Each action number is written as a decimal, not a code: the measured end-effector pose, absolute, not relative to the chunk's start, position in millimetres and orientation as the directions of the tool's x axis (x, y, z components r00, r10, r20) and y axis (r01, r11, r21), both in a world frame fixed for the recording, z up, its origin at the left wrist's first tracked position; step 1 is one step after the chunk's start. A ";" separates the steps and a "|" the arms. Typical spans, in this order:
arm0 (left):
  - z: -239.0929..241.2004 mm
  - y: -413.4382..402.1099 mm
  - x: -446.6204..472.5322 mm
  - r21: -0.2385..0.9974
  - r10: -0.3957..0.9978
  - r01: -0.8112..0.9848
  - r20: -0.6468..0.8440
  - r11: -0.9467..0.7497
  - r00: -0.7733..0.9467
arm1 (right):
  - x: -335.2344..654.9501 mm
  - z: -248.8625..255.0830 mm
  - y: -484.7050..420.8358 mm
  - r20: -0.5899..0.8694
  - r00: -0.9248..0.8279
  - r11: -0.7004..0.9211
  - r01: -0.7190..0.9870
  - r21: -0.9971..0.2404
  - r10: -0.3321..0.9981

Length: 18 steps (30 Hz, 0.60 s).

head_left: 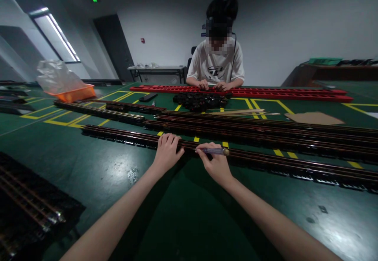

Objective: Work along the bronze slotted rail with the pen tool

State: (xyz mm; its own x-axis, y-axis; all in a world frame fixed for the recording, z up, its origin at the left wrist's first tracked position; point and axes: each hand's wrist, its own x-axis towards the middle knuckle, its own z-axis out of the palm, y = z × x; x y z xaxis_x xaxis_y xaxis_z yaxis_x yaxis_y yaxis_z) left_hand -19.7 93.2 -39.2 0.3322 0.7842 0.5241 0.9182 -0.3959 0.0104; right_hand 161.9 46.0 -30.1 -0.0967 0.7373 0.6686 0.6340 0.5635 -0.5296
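Note:
Across the table in front of me lies a long black rail (265,160) with copper-coloured strips running along it. My left hand (167,150) is closed over this rail, fingers bent across the top and thumb on the near side. Just to its right, my right hand (215,162) pinches a pen-like tool (215,150) with a translucent purplish handle and a brass-coloured end. The tool lies nearly level, its tip pointing left at the rail. What the tip touches is too small to make out.
More black rails (251,131) lie parallel behind. Others (32,202) lie at lower left. Opposite, a person (217,60) works at red rails (283,91), near a pile of black parts (201,100). Thin rods (239,112), cardboard (315,118) and an orange bin (73,93) are also on the table.

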 end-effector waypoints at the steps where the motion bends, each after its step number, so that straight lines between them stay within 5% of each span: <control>1: -39.3 92.4 -17.7 0.001 0.778 0.918 0.531 -0.396 0.336 | 162.0 -29.6 45.7 0.665 -0.098 0.562 0.634 -0.532 0.740; 18: -40.7 90.7 -5.6 -0.019 0.726 0.849 0.509 -0.527 0.462 | 162.9 -26.8 43.7 0.618 -0.026 0.524 0.561 -0.642 0.786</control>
